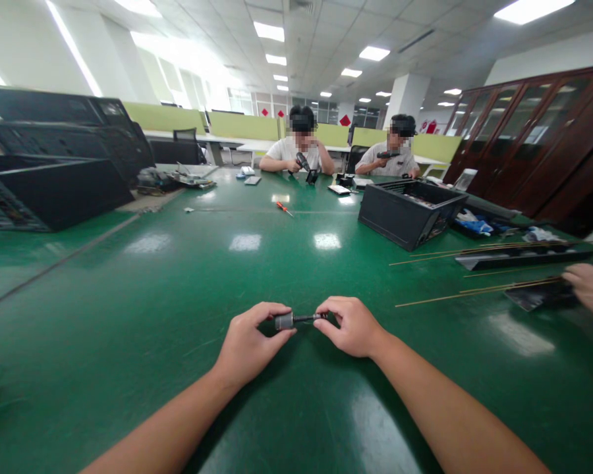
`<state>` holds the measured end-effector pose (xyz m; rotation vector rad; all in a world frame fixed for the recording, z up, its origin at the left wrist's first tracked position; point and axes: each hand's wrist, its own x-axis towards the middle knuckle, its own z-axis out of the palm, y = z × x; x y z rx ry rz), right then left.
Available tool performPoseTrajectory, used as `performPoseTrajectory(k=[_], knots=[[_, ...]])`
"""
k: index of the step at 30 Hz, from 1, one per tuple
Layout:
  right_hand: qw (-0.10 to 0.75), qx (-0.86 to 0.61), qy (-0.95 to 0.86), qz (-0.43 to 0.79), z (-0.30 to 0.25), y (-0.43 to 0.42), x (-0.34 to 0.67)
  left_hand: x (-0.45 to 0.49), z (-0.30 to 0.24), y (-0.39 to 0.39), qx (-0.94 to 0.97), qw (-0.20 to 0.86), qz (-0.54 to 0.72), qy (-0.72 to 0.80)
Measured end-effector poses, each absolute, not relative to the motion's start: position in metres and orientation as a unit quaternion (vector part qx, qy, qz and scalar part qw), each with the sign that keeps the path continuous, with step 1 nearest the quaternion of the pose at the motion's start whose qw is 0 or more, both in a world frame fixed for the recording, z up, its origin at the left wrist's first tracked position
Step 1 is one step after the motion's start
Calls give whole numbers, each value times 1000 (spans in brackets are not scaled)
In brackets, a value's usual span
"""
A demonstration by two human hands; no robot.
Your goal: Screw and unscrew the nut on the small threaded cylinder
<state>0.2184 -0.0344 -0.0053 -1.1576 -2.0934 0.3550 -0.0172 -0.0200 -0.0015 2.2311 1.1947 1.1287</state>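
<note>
Low over the green table, a short dark rod-like part (304, 318) with a thick grey cylindrical end and a thin black shaft lies level between my two hands. My left hand (252, 336) pinches the thick end between thumb and fingers. At the other side, my right hand (348, 326) grips the tip of the shaft with thumb and fingertips. What the small dark tip is cannot be made out.
An orange-handled screwdriver (284, 209) lies on the green table (192, 270). Black computer cases (390, 214) stand right and left. Thin brown rods (435, 299) lie near another person's hand (590, 286). Across the table, two people hold power drills (303, 162).
</note>
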Motion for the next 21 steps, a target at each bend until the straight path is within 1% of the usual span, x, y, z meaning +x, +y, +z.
performPoseTrajectory(k=[18,21], knots=[[365,-448,-804,138,-3,-34,224,-23,-1,-16,793,176,398,427],[379,-463,-787,150,-6,-29,228,-26,0,-14,786,166,407,435]])
